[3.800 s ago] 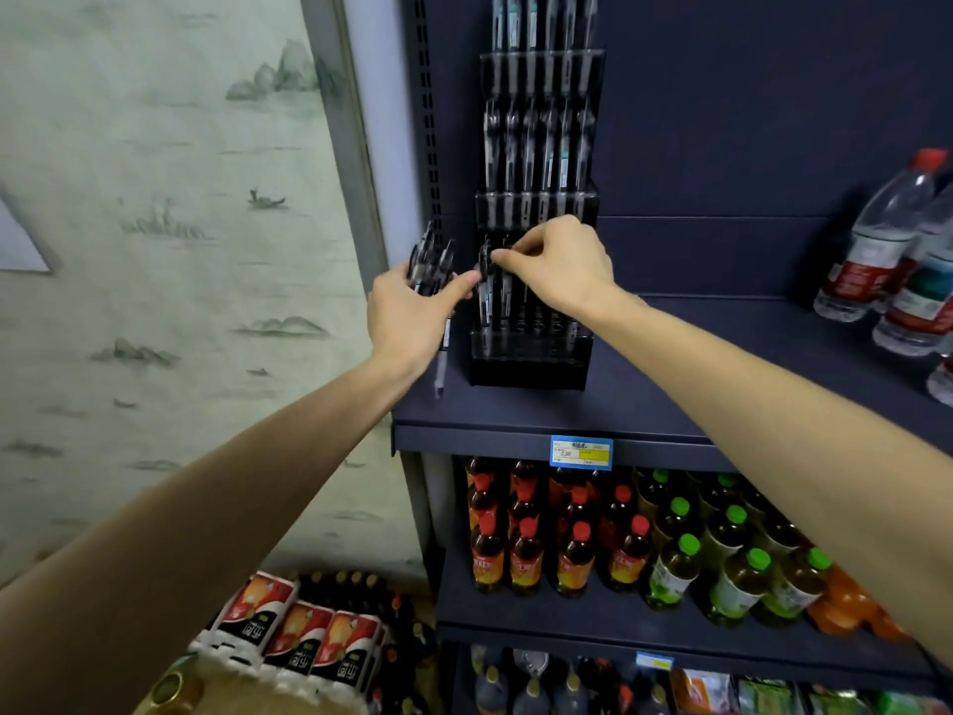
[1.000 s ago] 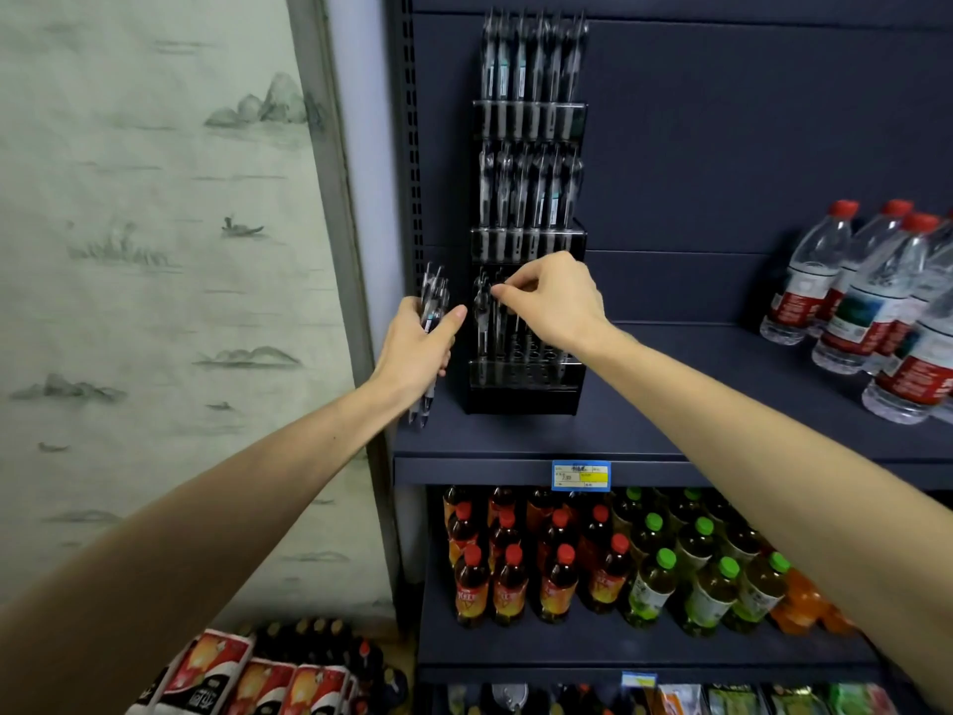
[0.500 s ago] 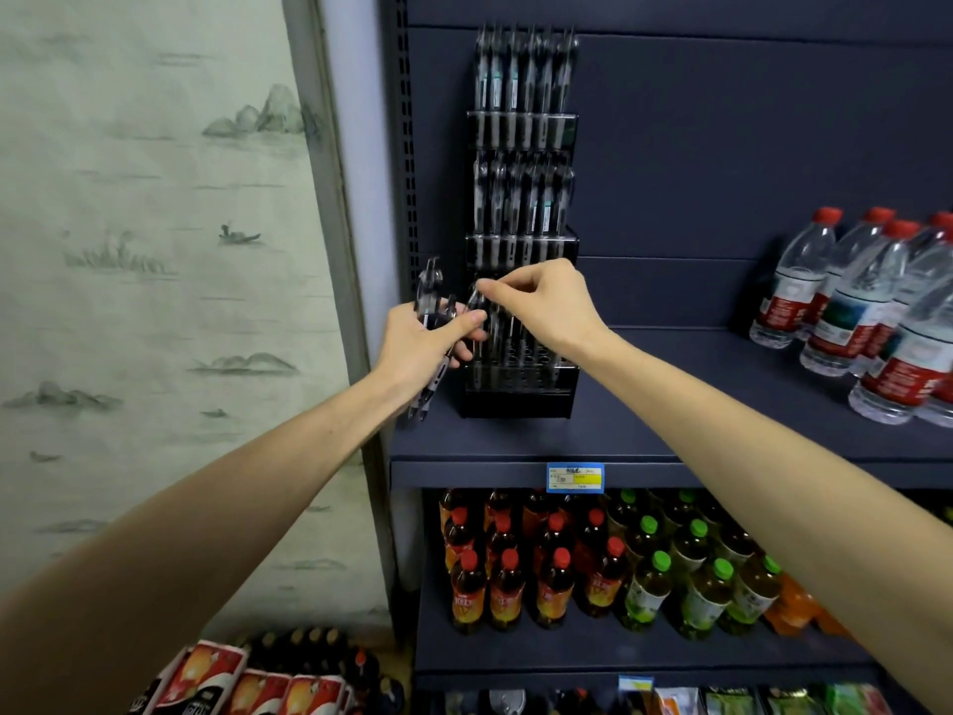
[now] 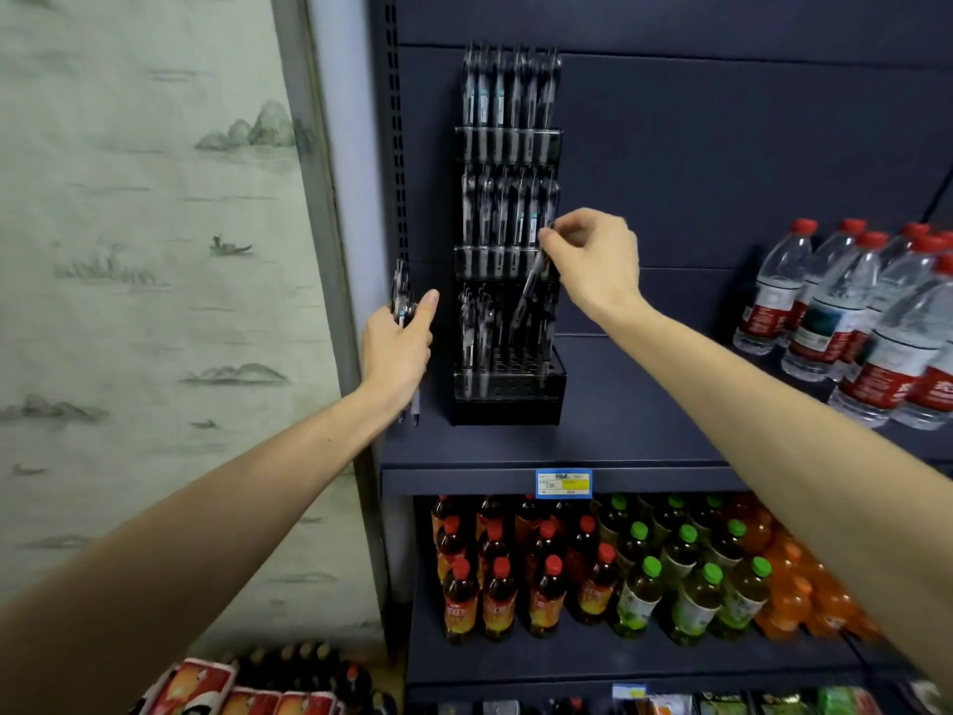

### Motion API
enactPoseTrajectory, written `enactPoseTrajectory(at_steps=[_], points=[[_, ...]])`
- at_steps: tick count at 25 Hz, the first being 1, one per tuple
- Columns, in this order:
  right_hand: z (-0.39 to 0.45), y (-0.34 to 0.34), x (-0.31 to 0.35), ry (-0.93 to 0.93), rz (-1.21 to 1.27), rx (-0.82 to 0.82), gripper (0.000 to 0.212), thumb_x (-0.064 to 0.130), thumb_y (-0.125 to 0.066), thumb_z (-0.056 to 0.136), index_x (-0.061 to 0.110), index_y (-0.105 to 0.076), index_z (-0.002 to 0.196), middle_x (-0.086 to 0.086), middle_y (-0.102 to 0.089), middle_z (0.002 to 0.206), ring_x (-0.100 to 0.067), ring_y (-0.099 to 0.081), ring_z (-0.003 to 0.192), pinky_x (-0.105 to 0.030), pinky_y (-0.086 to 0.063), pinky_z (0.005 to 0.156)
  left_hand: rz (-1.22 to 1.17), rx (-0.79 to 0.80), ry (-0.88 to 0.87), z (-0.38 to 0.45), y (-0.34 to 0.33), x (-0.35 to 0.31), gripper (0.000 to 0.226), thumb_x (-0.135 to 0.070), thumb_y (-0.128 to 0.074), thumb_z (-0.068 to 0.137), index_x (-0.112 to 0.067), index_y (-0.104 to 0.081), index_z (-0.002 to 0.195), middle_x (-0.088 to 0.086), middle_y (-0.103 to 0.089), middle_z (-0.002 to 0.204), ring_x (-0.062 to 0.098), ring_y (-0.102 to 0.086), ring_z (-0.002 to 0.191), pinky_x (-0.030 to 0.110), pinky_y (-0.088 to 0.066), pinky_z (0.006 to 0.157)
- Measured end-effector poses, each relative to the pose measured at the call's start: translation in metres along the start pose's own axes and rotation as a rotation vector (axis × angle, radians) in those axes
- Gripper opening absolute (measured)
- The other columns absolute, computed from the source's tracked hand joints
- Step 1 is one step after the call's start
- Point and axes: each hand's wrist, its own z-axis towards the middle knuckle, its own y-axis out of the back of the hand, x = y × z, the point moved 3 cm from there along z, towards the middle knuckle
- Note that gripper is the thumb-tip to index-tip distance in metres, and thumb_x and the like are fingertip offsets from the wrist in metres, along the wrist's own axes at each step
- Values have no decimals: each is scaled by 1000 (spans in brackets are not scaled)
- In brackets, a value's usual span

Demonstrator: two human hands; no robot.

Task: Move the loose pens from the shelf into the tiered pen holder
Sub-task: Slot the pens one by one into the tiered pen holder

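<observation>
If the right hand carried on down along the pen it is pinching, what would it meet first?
Probably the bottom tier of the pen holder: the right hand pinches a pen slanted down-left toward it. Depth is unclear.

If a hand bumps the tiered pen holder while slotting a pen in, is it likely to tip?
Possibly. The tiered pen holder stands tall and narrow on the shelf, with pens filling its upper tiers, so it looks top-heavy. Its back seems close to the shelf's rear panel, which would likely check backward tipping. The right hand slots a pen in gently.

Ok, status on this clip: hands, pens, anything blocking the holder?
Left hand grips a bundle of pens. Right hand pinches one tilted pen over the bottom tier of the pen holder. Nothing blocking it.
</observation>
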Motion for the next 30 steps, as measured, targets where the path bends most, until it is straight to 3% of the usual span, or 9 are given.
enactPoseTrajectory(at_steps=[3,7,10,14,18,21,25,27,30], points=[[-5,-13,0,80,-98,24,21,39,-66,96,23,-73,108,14,-71,85,-11,-71,92,-35,-58,80,35,64,-45,-5,-2,-7,53,-50,-76,91,-26,-38,64,-15,-38,48,13,-34,48,31,-31,52],[-5,-26,-3,129,-193,47,18,38,-64,98,24,-71,107,12,-72,87,-14,-70,90,-30,-48,69,76,107,-89,-11,0,-20,56,-53,-79,87,-27,-37,61,-16,-37,48,9,-35,49,33,-33,54],[-3,-31,-5,101,-186,39,20,38,-65,98,22,-71,107,12,-66,84,-15,-69,91,-29,-48,71,67,98,-95,-12,7,-19,59,-57,-79,85,-27,-34,62,-14,-34,50,13,-32,51,34,-31,55],[2,-33,-2,116,-204,41,22,39,-66,97,22,-72,108,7,-75,93,-16,-70,92,-29,-50,72,133,40,-83,-9,17,-17,57,-62,-77,84,-30,-35,61,-16,-38,48,12,-34,51,34,-34,56],[-4,-40,-6,131,-244,108,20,40,-68,95,22,-72,103,8,-72,86,-17,-68,87,-35,-55,75,126,22,-65,-3,21,-13,43,-58,-71,83,-29,-43,66,-10,-43,56,17,-36,56,38,-35,63],[0,-40,-4,93,-244,130,18,40,-72,93,23,-70,97,10,-69,84,-15,-67,87,-34,-55,74,225,1,-88,-2,17,-13,32,-34,-68,87,-27,-46,66,-8,-49,57,20,-43,59,35,-39,62],[5,-52,1,-49,-369,363,16,34,-81,86,23,-72,79,3,-72,85,-21,-70,89,-36,-56,77,366,66,-102,-1,4,-10,22,-23,-65,98,-26,-55,79,-7,-58,69,14,-53,66,27,-43,62],[-1,-60,1,-71,-379,383,13,33,-79,87,20,-77,90,2,-74,95,-21,-70,95,-33,-52,75,378,129,-100,0,-2,-7,16,-25,-64,101,-25,-58,86,-8,-59,72,13,-55,67,25,-43,60],[-9,-55,8,15,-280,225,17,33,-68,94,24,-78,104,7,-75,100,-17,-70,94,-35,-57,78,482,150,-136,0,-6,-6,14,-30,-62,103,-19,-61,96,-8,-61,77,7,-54,70,20,-38,61]])
